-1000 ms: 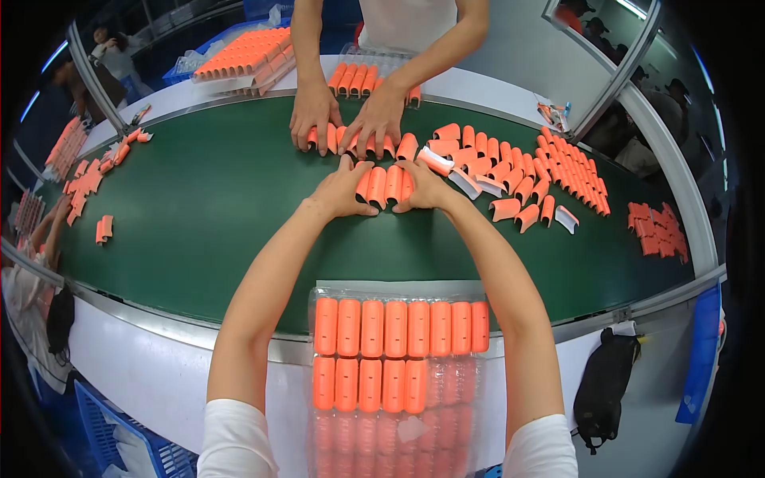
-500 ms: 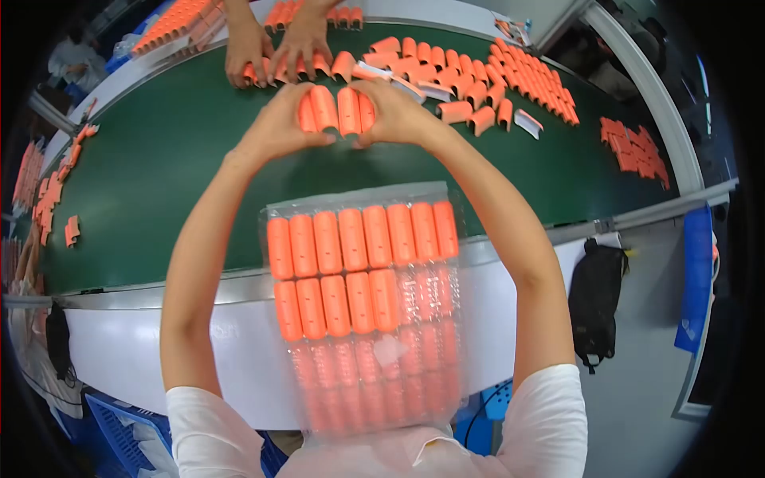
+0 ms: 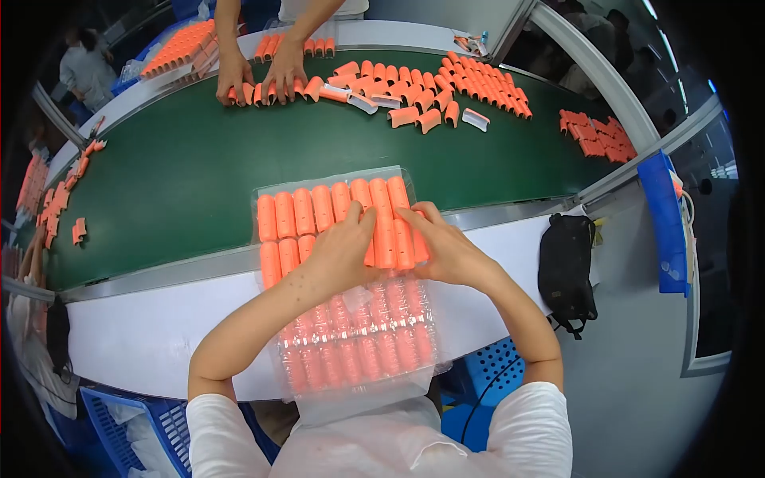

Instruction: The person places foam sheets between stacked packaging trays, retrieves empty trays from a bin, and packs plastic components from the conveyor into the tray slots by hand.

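Note:
A clear plastic blister tray (image 3: 374,317) lies before me, with its far part over the green belt. Orange half-round plastic pieces (image 3: 304,211) fill its far row and part of the second row. At the right end of the second row, a few orange pieces (image 3: 395,243) are squeezed side by side between my hands. My left hand (image 3: 343,251) grips them from the left, hiding some tray slots. My right hand (image 3: 453,248) closes on their right side. Whether these pieces rest fully in the slots I cannot tell. The near rows show pinkish through the plastic.
Across the green belt (image 3: 183,175), a co-worker's hands (image 3: 285,70) touch a line of orange pieces. More loose pieces (image 3: 403,117) lie to the right of them, some turned over. A black pouch (image 3: 567,271) lies right; a blue crate (image 3: 127,430) stands lower left.
My hands have come back from over the belt to the tray, bringing the orange pieces to the second row's right end. The view has shifted too.

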`<state>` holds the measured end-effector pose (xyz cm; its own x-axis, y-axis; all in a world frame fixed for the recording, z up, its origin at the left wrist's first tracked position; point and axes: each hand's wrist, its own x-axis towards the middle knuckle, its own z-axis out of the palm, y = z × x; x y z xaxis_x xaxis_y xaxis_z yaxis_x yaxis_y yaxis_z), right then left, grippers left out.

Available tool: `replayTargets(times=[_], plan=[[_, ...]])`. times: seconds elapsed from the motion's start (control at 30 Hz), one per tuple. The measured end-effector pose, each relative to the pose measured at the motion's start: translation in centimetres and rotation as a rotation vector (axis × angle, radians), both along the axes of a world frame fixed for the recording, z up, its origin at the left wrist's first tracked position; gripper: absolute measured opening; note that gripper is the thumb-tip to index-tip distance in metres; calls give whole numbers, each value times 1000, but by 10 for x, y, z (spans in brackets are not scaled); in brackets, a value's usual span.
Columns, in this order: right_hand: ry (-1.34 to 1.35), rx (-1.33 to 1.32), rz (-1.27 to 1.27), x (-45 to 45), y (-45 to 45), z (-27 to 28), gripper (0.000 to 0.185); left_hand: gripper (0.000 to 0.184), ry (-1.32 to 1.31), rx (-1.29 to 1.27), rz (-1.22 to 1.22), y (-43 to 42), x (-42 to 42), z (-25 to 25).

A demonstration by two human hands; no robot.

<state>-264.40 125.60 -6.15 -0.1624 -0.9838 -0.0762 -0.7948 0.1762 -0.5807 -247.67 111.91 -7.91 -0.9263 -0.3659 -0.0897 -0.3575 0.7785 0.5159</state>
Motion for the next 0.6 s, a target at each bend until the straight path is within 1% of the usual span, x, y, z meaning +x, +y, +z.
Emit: replayTargets(times=[0.03, 0.13, 0.23, 0.27, 0.3, 0.33, 0.4, 0.43, 0.47, 0.53, 0.57, 0.6], plan=[[3, -14, 3, 0, 0, -2, 81, 91, 63, 7, -9, -1, 3, -1], [-5, -58, 30, -3, 4, -6, 80, 93, 57, 6, -30, -2, 9, 1], [27, 5, 14, -6, 6, 5, 83, 95, 83, -32, 30, 1, 11, 3], [82, 60, -30, -4, 7, 13, 82, 95, 85, -35, 26, 3, 14, 4], [137, 117, -76, -1, 8, 19, 82, 91, 106, -54, 29, 6, 17, 12], [138, 117, -83, -1, 8, 20, 82, 87, 126, -72, 30, 8, 17, 17], [138, 183, -7, 1, 8, 21, 80, 84, 76, -101, -24, 12, 16, 16], [140, 184, -8, 2, 7, 20, 80, 82, 25, -129, -70, 13, 15, 16], [135, 138, -6, 3, 7, 15, 80, 82, 28, -131, -68, 14, 14, 15], [136, 90, 5, 6, 2, 10, 80, 85, -95, -120, -16, 15, 12, 14], [123, 75, 31, 7, -3, 8, 80, 85, -96, -120, -11, 15, 15, 14], [107, 61, 58, 9, -5, 4, 80, 84, 33, -75, 52, 15, 21, 15]])
